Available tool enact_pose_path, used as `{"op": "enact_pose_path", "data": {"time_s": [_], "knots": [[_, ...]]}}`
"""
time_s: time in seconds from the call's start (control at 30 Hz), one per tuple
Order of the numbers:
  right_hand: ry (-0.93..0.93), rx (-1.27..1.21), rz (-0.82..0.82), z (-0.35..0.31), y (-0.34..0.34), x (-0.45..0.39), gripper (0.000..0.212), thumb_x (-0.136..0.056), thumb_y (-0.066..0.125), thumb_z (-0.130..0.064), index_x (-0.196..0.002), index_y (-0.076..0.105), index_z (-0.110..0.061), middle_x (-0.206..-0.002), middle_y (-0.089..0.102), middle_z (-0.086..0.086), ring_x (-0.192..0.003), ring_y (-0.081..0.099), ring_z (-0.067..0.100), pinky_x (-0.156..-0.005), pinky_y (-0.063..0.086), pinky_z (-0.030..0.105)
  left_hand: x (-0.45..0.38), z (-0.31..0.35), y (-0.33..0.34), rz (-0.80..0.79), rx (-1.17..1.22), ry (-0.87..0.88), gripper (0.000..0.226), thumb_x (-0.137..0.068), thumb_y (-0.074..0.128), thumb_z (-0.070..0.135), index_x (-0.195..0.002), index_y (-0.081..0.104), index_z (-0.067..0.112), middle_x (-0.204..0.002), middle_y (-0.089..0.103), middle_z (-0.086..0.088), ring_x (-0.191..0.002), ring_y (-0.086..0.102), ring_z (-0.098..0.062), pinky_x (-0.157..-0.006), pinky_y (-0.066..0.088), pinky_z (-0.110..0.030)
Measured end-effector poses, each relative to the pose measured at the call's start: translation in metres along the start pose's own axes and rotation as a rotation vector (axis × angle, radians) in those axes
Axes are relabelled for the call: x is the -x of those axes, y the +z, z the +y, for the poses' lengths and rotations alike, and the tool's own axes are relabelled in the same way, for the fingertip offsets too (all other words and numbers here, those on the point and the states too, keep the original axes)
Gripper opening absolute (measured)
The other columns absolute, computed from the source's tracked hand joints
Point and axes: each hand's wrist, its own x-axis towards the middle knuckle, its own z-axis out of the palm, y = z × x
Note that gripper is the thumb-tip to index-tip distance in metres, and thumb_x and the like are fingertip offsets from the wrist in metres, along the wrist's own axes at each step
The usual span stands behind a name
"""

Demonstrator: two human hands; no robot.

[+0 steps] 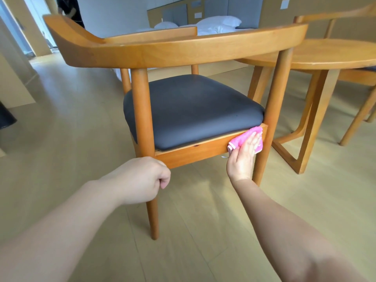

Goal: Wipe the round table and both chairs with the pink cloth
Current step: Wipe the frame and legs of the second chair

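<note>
two bare forearms, no sleeves; left hand (142, 178), right hand (243, 157)

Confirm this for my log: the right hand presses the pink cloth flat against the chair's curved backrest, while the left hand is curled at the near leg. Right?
Not quite. The head view shows the right hand pressing the pink cloth against the wooden seat rail below the dark cushion, not the curved backrest. The left hand is curled at the near leg, as stated.

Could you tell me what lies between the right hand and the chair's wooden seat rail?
The head view shows the pink cloth, pressed flat against the seat rail by the right hand.
</note>
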Motion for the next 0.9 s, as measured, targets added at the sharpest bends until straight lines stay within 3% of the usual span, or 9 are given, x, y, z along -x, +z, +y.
{"op": "enact_pose_path", "data": {"time_s": [0.13, 0.3, 0.4, 0.47, 0.57, 0.63, 0.73, 0.9], "knots": [[-0.096, -0.014, -0.094, -0.019, 0.026, 0.033, 0.066, -0.097, 0.034, -0.016, -0.149, -0.003, 0.003, -0.155, -0.015, 0.011, -0.143, -0.021, 0.023, -0.115, -0.014, 0.025, 0.014, -0.014, -0.005, 0.028, 0.025, -0.062, 0.031, -0.068, 0.041, -0.003, -0.067, 0.060, 0.022, -0.067, 0.050, 0.020, -0.068, 0.049, -0.005, -0.061, 0.039, -0.020], [-0.346, 0.077, -0.142, -0.043, 0.052, 0.065, 0.066, -0.098, 0.033, -0.028, -0.147, 0.010, 0.010, -0.153, -0.008, 0.016, -0.143, -0.016, 0.026, -0.117, -0.013, 0.035, 0.030, -0.028, -0.008, 0.005, 0.043, -0.148, 0.033, -0.067, 0.041, -0.003, -0.068, 0.061, 0.023, -0.072, 0.053, 0.019, -0.069, 0.052, -0.007, -0.065, 0.044, -0.023], [-0.430, 0.148, -0.166, -0.053, 0.062, 0.076, 0.065, -0.096, 0.036, -0.029, -0.143, 0.020, 0.013, -0.152, 0.005, 0.024, -0.142, -0.002, 0.037, -0.115, 0.003, 0.054, 0.039, -0.035, -0.008, -0.022, 0.041, -0.218, 0.033, -0.067, 0.041, -0.004, -0.066, 0.061, 0.021, -0.073, 0.053, 0.018, -0.068, 0.053, -0.007, -0.061, 0.041, -0.021], [-0.552, 0.222, -0.198, -0.059, 0.065, 0.082, 0.063, -0.094, 0.039, -0.028, -0.140, 0.029, 0.013, -0.149, 0.023, 0.032, -0.139, 0.011, 0.043, -0.109, 0.014, 0.060, 0.043, -0.038, -0.007, -0.040, 0.030, -0.260, 0.032, -0.067, 0.041, -0.006, -0.066, 0.061, 0.019, -0.073, 0.053, 0.016, -0.066, 0.052, -0.007, -0.058, 0.036, -0.018], [-0.890, 0.335, -0.261, -0.065, 0.074, 0.088, 0.056, -0.093, 0.042, -0.030, -0.138, 0.038, 0.003, -0.142, 0.043, 0.027, -0.135, 0.027, 0.040, -0.104, 0.027, 0.063, 0.049, -0.041, -0.006, -0.046, 0.019, -0.294, 0.032, -0.068, 0.040, -0.006, -0.067, 0.061, 0.018, -0.078, 0.057, 0.012, -0.069, 0.053, -0.009, -0.060, 0.042, -0.023], [-1.006, 0.364, -0.256, -0.066, 0.080, 0.089, 0.056, -0.089, 0.060, -0.024, -0.137, 0.040, -0.001, -0.140, 0.047, 0.023, -0.133, 0.034, 0.040, -0.102, 0.033, 0.063, 0.050, -0.041, -0.005, -0.056, 0.016, -0.307, 0.032, -0.069, 0.041, -0.005, -0.068, 0.061, 0.019, -0.081, 0.059, 0.010, -0.072, 0.054, -0.012, -0.061, 0.044, -0.024], [-1.001, 0.410, -0.245, -0.067, 0.084, 0.091, 0.085, -0.067, 0.083, -0.008, -0.137, 0.037, -0.002, -0.139, 0.048, 0.023, -0.132, 0.038, 0.042, -0.104, 0.022, 0.062, 0.050, -0.041, -0.004, -0.064, 0.015, -0.318, 0.032, -0.070, 0.041, -0.006, -0.068, 0.061, 0.019, -0.083, 0.059, 0.009, -0.073, 0.054, -0.014, -0.061, 0.045, -0.025], [-1.042, 0.282, -0.217, -0.063, 0.083, 0.082, 0.084, -0.065, 0.071, 0.012, -0.139, 0.035, -0.004, -0.146, 0.035, 0.017, -0.136, 0.024, 0.036, -0.118, 0.001, 0.042, 0.055, -0.045, -0.002, -0.063, 0.039, -0.347, 0.033, -0.069, 0.040, -0.007, -0.068, 0.060, 0.020, -0.086, 0.060, 0.008, -0.076, 0.056, -0.016, -0.062, 0.046, -0.027]]}}
